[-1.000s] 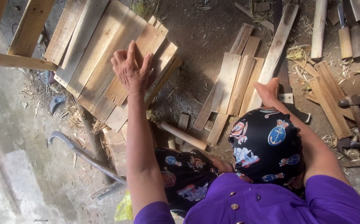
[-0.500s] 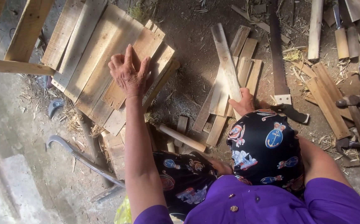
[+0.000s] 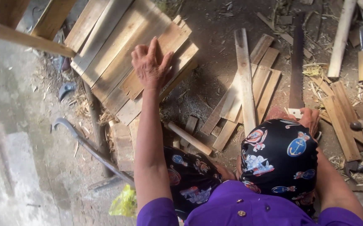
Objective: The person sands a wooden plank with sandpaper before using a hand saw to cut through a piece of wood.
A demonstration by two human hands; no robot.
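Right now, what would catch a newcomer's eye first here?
The left hand lies flat, fingers spread, on the stack of pale wooden boards at upper left. At right, the right hand grips the handle of a long saw lying on the dirt. Between them a long slat rests across loose slats.

The left hand (image 3: 151, 62) lies flat on a stack of wooden boards (image 3: 118, 54); the right hand (image 3: 309, 119) grips a handsaw (image 3: 297, 62) by its handle.
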